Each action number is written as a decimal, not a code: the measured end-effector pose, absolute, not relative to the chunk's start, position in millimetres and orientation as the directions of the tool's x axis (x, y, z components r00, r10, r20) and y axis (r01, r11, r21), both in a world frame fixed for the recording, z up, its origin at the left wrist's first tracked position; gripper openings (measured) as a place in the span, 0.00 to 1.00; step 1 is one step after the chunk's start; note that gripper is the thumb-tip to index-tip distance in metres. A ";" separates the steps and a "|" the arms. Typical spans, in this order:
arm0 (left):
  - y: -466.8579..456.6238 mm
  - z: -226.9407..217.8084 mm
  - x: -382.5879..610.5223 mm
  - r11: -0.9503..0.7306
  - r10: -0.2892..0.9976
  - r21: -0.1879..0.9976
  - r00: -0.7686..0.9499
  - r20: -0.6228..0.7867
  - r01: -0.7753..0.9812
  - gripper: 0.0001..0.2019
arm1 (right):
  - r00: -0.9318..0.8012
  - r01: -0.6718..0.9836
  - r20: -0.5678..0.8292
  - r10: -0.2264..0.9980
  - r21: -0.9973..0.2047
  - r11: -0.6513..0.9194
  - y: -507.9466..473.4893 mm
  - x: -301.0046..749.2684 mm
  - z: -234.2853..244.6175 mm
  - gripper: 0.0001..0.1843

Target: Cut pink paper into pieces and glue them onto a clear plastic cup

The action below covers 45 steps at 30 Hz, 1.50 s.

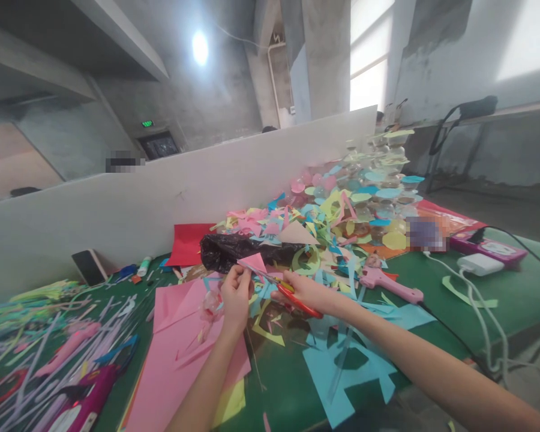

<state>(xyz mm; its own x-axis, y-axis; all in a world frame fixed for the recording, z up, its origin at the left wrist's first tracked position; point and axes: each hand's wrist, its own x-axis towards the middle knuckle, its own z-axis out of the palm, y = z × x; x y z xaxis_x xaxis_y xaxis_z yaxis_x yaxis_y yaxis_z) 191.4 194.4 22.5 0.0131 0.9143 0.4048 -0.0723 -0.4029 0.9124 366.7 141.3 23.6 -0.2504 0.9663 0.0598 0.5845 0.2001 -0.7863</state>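
Observation:
My left hand (pixel 235 295) is closed in a pinch on a small pink paper piece (pixel 253 263), held up over the green table (pixel 513 294). My right hand (pixel 306 292) grips red-handled scissors (pixel 292 295), whose blades reach toward the pink piece and touch its edge. Both forearms come in from the bottom of the view. Below the hands lie large pink paper sheets (pixel 184 348) and cut blue paper (pixel 342 366).
A heap of coloured paper scraps (pixel 324 222) and a black plastic bag (pixel 234 249) lie behind the hands. A pink glue gun (pixel 389 285), white charger and cables (pixel 477 264), a phone (pixel 89 267) and a white partition wall (pixel 162 198) surround the work area. Paper strips (pixel 40 324) crowd the left.

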 end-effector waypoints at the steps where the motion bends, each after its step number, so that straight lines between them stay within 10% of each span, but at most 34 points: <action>1: 194.4 21.9 191.3 -0.403 0.914 0.912 0.014 0.405 -0.072 0.14 | -0.252 0.581 0.060 0.966 -0.788 0.201 141.8 367.0 23.1 0.27; 45: 195.4 23.8 189.6 -0.393 0.919 0.916 -0.050 0.391 -0.078 0.13 | -0.253 0.588 0.109 0.961 -0.772 0.242 144.9 366.7 16.9 0.27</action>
<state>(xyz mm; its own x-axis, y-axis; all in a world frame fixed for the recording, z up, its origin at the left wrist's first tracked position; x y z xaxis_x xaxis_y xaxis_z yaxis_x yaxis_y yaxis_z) 189.6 195.4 23.8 -0.0498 0.9192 0.3906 -0.0776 -0.3934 0.9161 366.7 144.9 16.9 -0.2527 0.9614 0.1092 0.5882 0.2422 -0.7716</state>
